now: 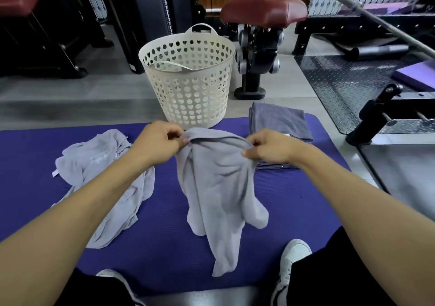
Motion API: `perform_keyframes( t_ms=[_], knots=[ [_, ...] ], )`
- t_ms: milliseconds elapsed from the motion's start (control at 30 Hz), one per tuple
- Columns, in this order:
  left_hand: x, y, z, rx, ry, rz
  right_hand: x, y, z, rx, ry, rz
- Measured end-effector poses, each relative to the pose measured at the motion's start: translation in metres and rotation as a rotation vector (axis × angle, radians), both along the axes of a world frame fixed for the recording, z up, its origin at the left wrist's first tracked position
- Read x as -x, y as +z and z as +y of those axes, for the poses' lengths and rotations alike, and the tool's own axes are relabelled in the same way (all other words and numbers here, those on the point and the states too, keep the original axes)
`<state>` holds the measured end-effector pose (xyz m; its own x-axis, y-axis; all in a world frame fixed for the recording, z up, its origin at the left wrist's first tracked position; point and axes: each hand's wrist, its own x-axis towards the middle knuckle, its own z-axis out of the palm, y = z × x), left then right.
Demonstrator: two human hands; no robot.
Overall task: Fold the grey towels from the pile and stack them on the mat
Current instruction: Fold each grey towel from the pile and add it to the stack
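A crumpled grey towel (219,188) hangs over the purple mat (164,239) in the middle of the view. My left hand (157,143) pinches its top edge on the left, and my right hand (266,146) pinches the same edge on the right. The towel's lower end trails down onto the mat near my legs. A loose pile of grey towels (103,178) lies on the mat to the left, partly under my left forearm. A stack of folded grey towels (280,122) sits at the mat's far right corner, behind my right hand.
A white perforated laundry basket (188,75) stands at the mat's far edge. Gym machines, a red padded seat (263,11) and a barbell (386,25) fill the background. A black metal frame (381,117) sits right of the mat. My white shoes (294,256) rest near the front.
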<state>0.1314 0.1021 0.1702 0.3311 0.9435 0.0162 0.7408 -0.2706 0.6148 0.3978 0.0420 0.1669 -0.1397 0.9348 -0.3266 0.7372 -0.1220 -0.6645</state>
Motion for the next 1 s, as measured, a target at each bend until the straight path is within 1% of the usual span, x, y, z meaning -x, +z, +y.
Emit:
perform_keyframes(
  t_ms=[33,67,100,133,167,200,300,367,433,500,600,633,700,733,800,833,867,933,1000],
  knots=[
    [0.005,-0.003,0.004,0.023,0.008,0.139,0.000,0.005,0.001,-0.073,-0.046,0.067],
    [0.010,-0.006,0.006,0.078,0.014,0.236,0.002,0.009,0.002,-0.141,-0.073,0.136],
    [0.013,-0.008,0.006,0.148,0.006,0.282,0.006,0.014,0.002,-0.192,-0.076,0.194],
    [0.013,-0.009,0.005,0.207,-0.019,0.285,0.011,0.017,0.001,-0.222,-0.055,0.225],
    [0.011,-0.010,0.003,0.243,-0.066,0.265,0.017,0.019,0.001,-0.240,-0.019,0.224],
    [0.008,-0.010,0.000,0.275,-0.128,0.207,0.023,0.021,-0.001,-0.248,0.025,0.206],
    [-0.013,-0.005,-0.017,0.325,-0.305,-0.043,0.039,0.024,-0.006,-0.248,0.108,0.210],
    [-0.024,-0.007,-0.024,0.253,-0.329,-0.134,0.044,0.024,-0.006,-0.257,0.104,0.254],
    [-0.027,-0.004,-0.026,0.172,-0.274,-0.154,0.043,0.021,-0.005,-0.249,0.086,0.280],
    [-0.022,0.002,-0.024,0.157,-0.225,-0.185,0.034,0.014,-0.003,-0.170,0.100,0.214],
    [-0.010,0.014,-0.022,0.199,-0.204,-0.247,0.020,0.002,-0.006,0.012,0.181,-0.004],
    [-0.007,0.016,-0.021,0.201,-0.196,-0.236,0.017,-0.002,-0.006,0.046,0.190,-0.073],
    [0.001,0.014,-0.016,0.184,-0.149,-0.159,0.013,-0.003,-0.007,0.057,0.168,-0.155],
    [0.005,0.011,-0.012,0.181,-0.112,-0.086,0.013,-0.002,-0.007,0.038,0.152,-0.163],
    [0.012,0.002,-0.004,0.164,-0.075,0.131,0.013,0.002,-0.006,-0.035,0.143,-0.131],
    [0.014,-0.004,-0.001,0.154,-0.085,0.227,0.015,0.005,-0.006,-0.083,0.152,-0.111],
    [0.014,-0.007,-0.003,0.154,-0.111,0.268,0.018,0.007,-0.006,-0.124,0.168,-0.091],
    [0.008,-0.008,-0.013,0.207,-0.221,0.230,0.028,0.010,-0.006,-0.172,0.210,-0.055],
    [-0.004,-0.009,-0.021,0.257,-0.304,0.061,0.035,0.011,-0.006,-0.192,0.246,-0.042]
  ],
)
